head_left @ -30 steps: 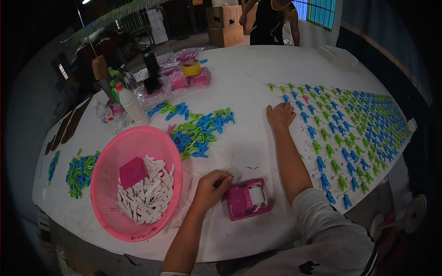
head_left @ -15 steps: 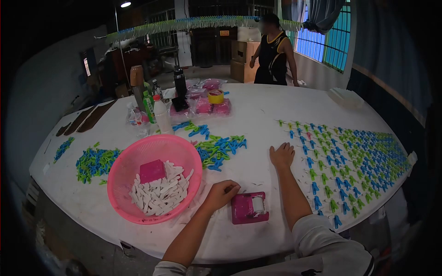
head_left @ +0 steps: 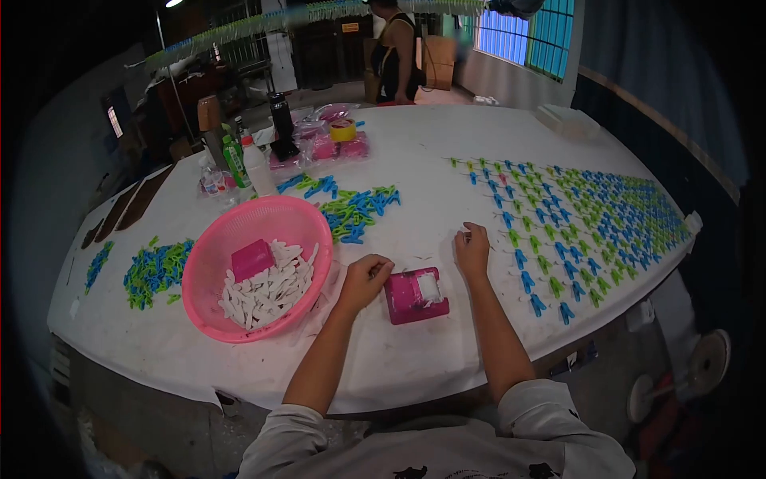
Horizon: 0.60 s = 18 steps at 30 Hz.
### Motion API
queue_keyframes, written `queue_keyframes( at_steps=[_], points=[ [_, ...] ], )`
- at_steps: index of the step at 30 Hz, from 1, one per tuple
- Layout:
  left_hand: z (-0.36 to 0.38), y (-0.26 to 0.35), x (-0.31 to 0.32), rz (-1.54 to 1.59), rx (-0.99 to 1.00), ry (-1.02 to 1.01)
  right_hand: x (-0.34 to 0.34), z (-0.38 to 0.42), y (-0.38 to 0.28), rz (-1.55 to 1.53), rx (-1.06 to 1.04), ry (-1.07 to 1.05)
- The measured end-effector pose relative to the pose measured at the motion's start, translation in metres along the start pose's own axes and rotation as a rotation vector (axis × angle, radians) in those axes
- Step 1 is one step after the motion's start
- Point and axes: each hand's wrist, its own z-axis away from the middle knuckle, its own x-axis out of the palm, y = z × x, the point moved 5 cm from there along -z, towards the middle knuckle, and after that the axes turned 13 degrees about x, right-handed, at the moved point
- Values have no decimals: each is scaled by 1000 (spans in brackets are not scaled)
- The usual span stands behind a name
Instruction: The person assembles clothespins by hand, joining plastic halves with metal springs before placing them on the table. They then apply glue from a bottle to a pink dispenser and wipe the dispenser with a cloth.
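Observation:
My left hand [head_left: 367, 281] rests with curled fingers against the left side of a magenta plastic block [head_left: 404, 302] on the white table. What those fingers hold, if anything, is hidden. A white piece [head_left: 429, 287] sits in the block's recess. Beyond the block's right side is my right hand [head_left: 472, 249], its fingers bent and thumb apart, with nothing visible in it. To the left, a pink plastic basket [head_left: 203, 299] holds many white strips [head_left: 267, 295] and another magenta block [head_left: 252, 259].
Blue and green clothespins lie in piles [head_left: 359, 211] [head_left: 155, 271] and in wired rows [head_left: 574, 231] at the right. Bottles [head_left: 257, 164], bagged pink items and yellow tape [head_left: 343, 130] stand at the back. A person [head_left: 396, 56] is beyond the table.
My right hand has gone from flat with fingers spread to bent fingers, drawn nearer the block. The left hand stays beside the block. My view has tilted down; the person has turned and moved left.

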Motion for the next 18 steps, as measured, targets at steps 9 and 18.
queue_keyframes(
  at_steps=[9,18],
  points=[
    [1,7,-1,67,-108,49,-14,4,9,-205,0,7],
    [0,2,-6,-134,-47,211,-3,8,0,-127,-7,-85]
  ],
)
